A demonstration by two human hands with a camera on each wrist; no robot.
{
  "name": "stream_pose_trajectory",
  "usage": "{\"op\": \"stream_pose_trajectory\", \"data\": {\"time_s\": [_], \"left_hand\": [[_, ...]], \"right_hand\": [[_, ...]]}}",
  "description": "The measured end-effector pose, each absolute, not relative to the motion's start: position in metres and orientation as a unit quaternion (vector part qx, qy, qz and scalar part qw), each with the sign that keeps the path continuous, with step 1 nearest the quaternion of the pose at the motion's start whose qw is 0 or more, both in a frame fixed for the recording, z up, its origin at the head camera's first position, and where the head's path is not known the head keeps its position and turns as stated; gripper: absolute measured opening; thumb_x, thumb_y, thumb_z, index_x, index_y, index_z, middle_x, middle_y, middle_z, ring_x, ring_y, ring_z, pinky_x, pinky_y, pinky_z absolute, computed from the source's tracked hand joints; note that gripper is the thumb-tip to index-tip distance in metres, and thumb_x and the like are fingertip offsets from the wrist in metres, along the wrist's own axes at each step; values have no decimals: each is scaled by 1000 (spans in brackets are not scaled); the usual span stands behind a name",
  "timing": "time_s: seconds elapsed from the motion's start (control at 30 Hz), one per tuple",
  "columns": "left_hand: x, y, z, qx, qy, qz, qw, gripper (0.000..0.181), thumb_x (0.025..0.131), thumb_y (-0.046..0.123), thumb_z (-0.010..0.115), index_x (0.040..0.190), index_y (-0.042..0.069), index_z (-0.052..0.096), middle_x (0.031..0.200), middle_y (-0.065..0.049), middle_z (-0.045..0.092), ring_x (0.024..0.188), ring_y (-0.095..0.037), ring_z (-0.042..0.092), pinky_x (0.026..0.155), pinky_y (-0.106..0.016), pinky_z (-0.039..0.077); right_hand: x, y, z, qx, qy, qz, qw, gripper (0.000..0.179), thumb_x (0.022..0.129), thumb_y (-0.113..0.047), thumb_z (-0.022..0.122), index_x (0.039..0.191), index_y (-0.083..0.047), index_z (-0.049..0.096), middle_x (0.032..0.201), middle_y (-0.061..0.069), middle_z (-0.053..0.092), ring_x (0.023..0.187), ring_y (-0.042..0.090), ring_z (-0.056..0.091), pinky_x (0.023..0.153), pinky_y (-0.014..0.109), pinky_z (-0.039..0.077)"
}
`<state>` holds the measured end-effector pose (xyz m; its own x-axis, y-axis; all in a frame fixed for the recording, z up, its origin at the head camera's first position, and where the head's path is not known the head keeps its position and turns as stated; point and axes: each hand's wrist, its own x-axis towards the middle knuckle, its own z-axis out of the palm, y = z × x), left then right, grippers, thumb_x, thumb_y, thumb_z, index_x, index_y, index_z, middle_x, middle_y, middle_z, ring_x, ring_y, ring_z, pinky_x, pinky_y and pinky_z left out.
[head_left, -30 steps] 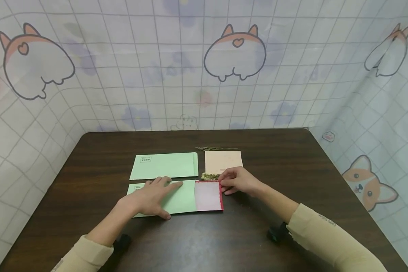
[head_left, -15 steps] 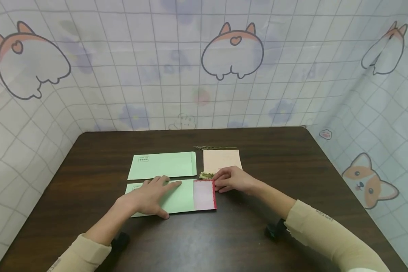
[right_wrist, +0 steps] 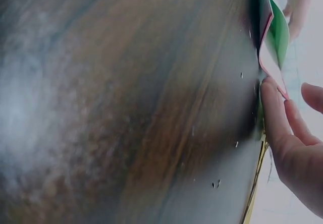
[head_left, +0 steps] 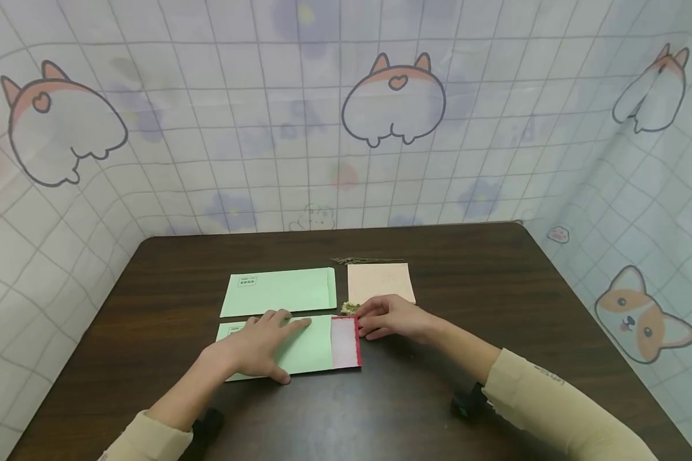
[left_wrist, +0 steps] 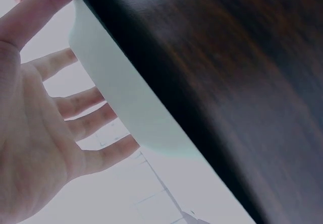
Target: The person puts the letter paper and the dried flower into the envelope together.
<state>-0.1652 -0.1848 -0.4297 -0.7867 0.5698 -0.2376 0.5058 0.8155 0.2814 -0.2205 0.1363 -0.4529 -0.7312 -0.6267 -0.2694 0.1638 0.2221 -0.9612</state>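
A pale green envelope lies near the middle of the table, a pink-white card with a red scalloped edge sticking out of its right end. Spread across the envelope, my left hand presses it with straight fingers. In the left wrist view, the fingers reach over the envelope's edge. My right hand touches the card's outer red edge at its far corner. Seen from the right wrist, two fingers meet the card, with the thumb apart; the envelope's mouth gapes green around it.
Behind lies a second green envelope. To its right are a beige paper square, a dried sprig and small pale dried flowers, partly hidden by the right hand. Tiny crumbs dot the dark wooden table.
The card has slid left, deeper into the envelope, so a narrower strip shows. My right hand has moved left with it. My left hand stays on the envelope. The head view has shifted slightly.
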Motion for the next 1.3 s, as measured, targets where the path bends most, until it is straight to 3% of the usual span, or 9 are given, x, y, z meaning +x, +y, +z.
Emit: {"op": "stream_pose_trajectory", "data": {"time_s": [1.3], "left_hand": [[-168,-183,-428,294,940,94,148,101,74,45,90,158,20,41,143,-12,45,131,-33,44,101,-59,38]], "right_hand": [[-221,115,-455,-159,666,-635,358,36,100,-2,64,133,10,57,123,22,67,108,34,70,93,45,55]]}}
